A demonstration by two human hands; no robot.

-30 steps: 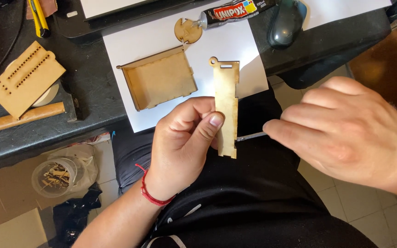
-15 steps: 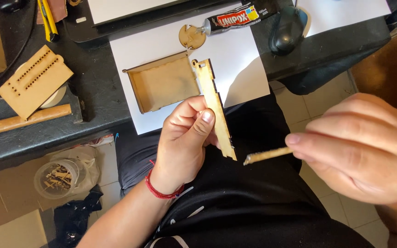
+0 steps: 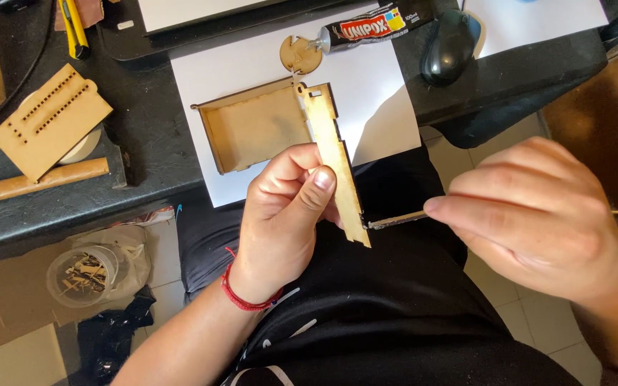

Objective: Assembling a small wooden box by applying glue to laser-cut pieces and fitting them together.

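Black desk (image 3: pixel 144 154) over tiled floor (image 3: pixel 498 293), left hand (image 3: pixel 287 214) grip grasping wooden strip (image 3: pixel 334 161), right hand (image 3: pixel 538 214) pinching thin stick (image 3: pixel 398 219)

Your left hand (image 3: pixel 287 214) pinches a narrow notched wooden strip (image 3: pixel 334 161) between thumb and fingers, holding it edge-up over your lap. Your right hand (image 3: pixel 538 214) grips a thin stick (image 3: pixel 398 219); its tip touches the strip's lower edge. On the desk beyond, an open wooden tray (image 3: pixel 252 132) lies on white paper (image 3: pixel 380 86), near a glue tube (image 3: pixel 373 27) and a round wooden disc (image 3: pixel 300 54).
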